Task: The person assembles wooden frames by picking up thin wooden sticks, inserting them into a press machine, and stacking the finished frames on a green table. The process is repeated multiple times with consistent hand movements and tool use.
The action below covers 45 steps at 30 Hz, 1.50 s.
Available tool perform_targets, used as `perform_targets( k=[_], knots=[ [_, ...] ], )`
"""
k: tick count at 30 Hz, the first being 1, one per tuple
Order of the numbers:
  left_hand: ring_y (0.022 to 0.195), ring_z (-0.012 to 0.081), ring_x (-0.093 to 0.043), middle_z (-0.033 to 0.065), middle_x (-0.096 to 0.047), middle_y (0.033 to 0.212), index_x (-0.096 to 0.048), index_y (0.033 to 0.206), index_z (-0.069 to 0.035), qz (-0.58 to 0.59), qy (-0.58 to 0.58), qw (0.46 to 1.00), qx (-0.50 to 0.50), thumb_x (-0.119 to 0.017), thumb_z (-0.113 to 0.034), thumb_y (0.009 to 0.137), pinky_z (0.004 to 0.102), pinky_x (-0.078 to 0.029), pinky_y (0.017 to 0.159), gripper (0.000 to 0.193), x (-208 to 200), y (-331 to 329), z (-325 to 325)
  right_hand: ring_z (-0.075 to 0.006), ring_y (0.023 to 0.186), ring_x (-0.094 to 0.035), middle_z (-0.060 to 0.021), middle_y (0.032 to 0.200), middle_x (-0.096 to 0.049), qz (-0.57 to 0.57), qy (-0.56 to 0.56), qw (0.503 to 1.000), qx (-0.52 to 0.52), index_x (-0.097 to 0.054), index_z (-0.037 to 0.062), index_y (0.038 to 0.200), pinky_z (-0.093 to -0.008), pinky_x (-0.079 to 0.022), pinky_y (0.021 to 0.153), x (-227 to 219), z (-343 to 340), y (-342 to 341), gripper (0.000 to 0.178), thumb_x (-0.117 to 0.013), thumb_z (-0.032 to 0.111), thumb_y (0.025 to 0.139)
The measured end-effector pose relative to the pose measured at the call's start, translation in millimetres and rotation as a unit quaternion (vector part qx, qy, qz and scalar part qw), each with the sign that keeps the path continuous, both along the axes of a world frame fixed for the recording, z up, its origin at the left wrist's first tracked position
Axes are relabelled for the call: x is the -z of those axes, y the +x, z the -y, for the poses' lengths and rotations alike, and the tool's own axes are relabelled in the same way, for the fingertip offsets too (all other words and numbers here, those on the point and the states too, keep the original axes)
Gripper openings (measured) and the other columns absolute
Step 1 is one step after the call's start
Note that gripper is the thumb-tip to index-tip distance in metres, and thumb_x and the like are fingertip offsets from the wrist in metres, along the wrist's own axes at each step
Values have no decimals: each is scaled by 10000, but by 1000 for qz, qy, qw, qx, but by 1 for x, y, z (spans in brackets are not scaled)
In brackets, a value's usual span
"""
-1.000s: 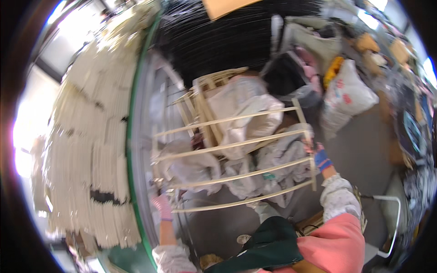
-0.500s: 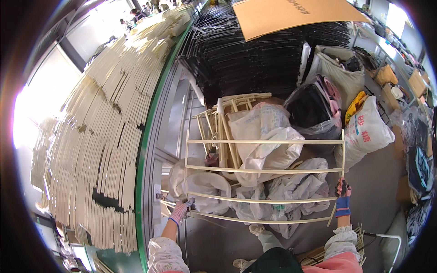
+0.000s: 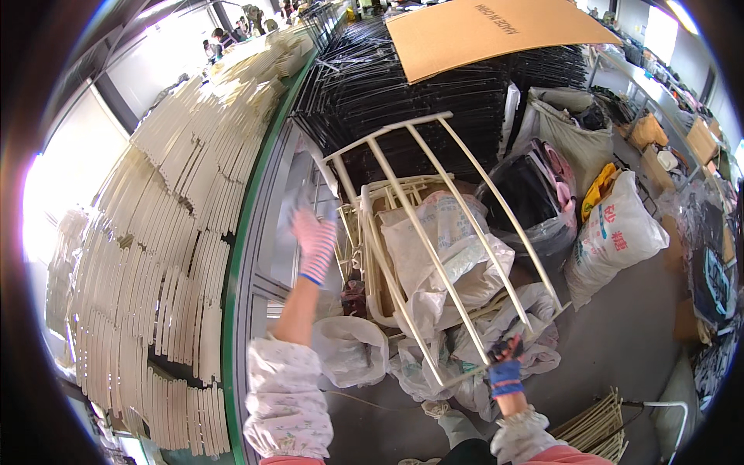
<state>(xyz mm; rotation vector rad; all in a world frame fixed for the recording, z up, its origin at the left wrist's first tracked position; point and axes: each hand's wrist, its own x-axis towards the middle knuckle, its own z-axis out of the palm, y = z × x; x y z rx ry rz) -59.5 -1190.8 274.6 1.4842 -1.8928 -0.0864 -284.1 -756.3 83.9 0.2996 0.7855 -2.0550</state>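
Note:
A cream frame of several long slats between two end bars (image 3: 428, 244) slants away from me, over white plastic bags. My right hand (image 3: 506, 370), in a blue and dark glove, is closed round the frame's near end bar. My left hand (image 3: 316, 240), in a pink striped glove, is raised left of the frame, beside its far left corner and apart from it. The left fingers are smeared by motion. More cream frames (image 3: 370, 256) lean beneath the held one, next to a white plastic bag (image 3: 446, 232).
Cream slatted pieces (image 3: 182, 240) are stacked high on a green-edged table (image 3: 240, 287) at left. Black rods (image 3: 418, 97) are piled at the back under a cardboard sheet (image 3: 496, 35). Full sacks (image 3: 616, 240) stand at right. Thin cream sticks (image 3: 601, 430) lie at lower right.
The frame has turned from crosswise to slanting lengthwise, its far end now raised toward the black rods. My left hand has let go and moved up; my right hand has moved left, still gripping.

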Motion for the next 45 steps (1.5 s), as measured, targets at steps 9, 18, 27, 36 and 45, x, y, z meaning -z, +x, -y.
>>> perform_targets(
  k=[9,18,27,36,45],
  knots=[
    [837,293,-623,188,-646,897,-539,1134,32,-229,574,784,52,-643,-494,739,386,-481,748,666,239,-30,-222,-93,452,-362,75,562,-403,91,219,956,173,-449,203,702,-254,-312,404,149,103,38,285,-510,413,885],
    [917,377,-587,206,-622,983,-509,1168,-54,2,434,901,20,-585,-296,784,422,-467,805,460,200,-28,-219,-148,497,-390,70,593,-377,118,44,985,120,-486,244,776,-301,-394,469,181,115,51,185,-463,383,896],
    [1120,309,-490,120,-478,1258,-559,1129,-96,131,347,920,129,-604,-274,753,457,-370,952,419,205,35,-284,-220,486,-472,-78,583,-507,98,324,927,-164,-504,80,731,-358,-440,479,232,171,38,333,-496,371,892],
    [1080,335,-532,170,-566,1151,-599,1114,-102,85,649,756,10,-546,-379,787,439,-423,913,432,209,192,-562,-257,575,-602,-91,634,-589,113,129,901,-398,-566,84,731,-390,-511,498,212,69,158,232,-588,273,865],
    [965,344,-587,182,-616,1026,-610,1029,-41,-218,478,786,-326,-495,-291,818,415,-468,845,346,142,282,-749,-234,669,-629,-124,871,-648,-31,160,478,-863,-594,78,993,-376,-542,609,57,-107,453,199,-612,219,853]
  ],
)
